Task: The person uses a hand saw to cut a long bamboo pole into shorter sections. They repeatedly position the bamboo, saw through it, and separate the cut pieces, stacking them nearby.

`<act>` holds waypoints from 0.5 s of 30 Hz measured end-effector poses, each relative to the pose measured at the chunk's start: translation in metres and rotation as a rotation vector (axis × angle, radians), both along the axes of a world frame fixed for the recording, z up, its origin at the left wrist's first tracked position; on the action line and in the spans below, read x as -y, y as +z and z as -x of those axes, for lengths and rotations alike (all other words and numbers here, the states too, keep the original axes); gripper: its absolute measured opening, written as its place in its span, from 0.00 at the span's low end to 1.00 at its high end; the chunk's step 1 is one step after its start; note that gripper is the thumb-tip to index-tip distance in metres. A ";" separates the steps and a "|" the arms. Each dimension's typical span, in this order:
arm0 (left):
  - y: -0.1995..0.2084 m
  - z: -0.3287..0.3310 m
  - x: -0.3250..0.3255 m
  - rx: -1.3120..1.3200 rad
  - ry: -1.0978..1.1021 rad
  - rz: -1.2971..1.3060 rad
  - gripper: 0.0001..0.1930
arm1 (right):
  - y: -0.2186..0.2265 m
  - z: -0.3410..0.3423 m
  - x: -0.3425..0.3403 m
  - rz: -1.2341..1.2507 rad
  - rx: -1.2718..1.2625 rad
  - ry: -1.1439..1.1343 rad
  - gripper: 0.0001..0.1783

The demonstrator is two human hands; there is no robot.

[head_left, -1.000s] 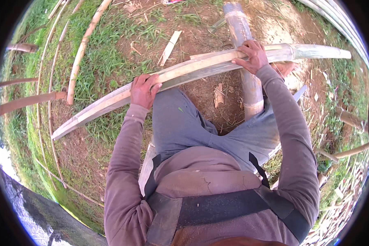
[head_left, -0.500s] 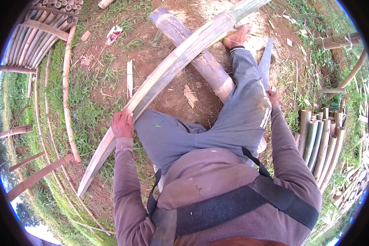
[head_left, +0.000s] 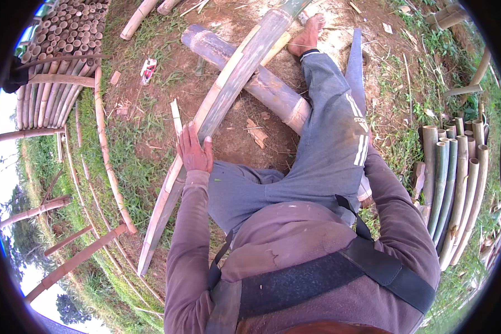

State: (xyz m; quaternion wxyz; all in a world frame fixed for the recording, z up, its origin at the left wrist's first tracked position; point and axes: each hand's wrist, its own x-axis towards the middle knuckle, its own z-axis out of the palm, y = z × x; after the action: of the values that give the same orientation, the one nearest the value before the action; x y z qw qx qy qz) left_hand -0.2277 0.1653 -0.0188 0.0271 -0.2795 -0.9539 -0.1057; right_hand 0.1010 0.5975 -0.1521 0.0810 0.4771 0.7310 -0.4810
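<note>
A long split bamboo pole [head_left: 228,89] runs from the top of the view down to the left, crossing over a thick bamboo log [head_left: 275,97] on the dirt. My left hand [head_left: 196,151] lies on the split pole with its fingers stretched along it. Beside my right leg stands a hand saw [head_left: 355,69], its bluish blade pointing away from me. My right hand [head_left: 371,146] is at the saw's near end, closed about where the handle lies; my leg hides most of its fingers and the handle itself.
Cut bamboo poles [head_left: 453,183] stand bundled at the right. A large bamboo stack [head_left: 55,89] sits on a rack at the far left, with a bamboo rail [head_left: 107,150] nearby. My bare foot [head_left: 312,34] rests near pale sawdust. Bamboo scraps [head_left: 256,133] litter the ground.
My left hand has gone from curling over the split pole to lying flatter on it, fingers extended. The split pole now points more steeply away. My right hand has become mostly hidden behind my leg.
</note>
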 end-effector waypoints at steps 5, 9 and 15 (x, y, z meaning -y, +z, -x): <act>0.004 0.028 -0.059 0.023 -0.054 -0.036 0.37 | 0.002 0.004 -0.011 -0.145 0.080 0.188 0.22; 0.010 0.044 -0.117 0.037 -0.134 -0.080 0.34 | 0.022 -0.012 -0.032 -0.459 0.218 0.316 0.22; 0.006 0.066 -0.181 0.056 -0.133 -0.268 0.27 | 0.097 -0.037 -0.056 -0.581 -0.242 -0.296 0.23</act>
State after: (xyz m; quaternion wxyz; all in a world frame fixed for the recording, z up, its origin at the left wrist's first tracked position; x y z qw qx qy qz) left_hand -0.2932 0.3459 -0.0126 0.0307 -0.3329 -0.9110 -0.2415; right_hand 0.1380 0.6530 -0.0555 -0.2160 0.5205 0.7647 -0.3124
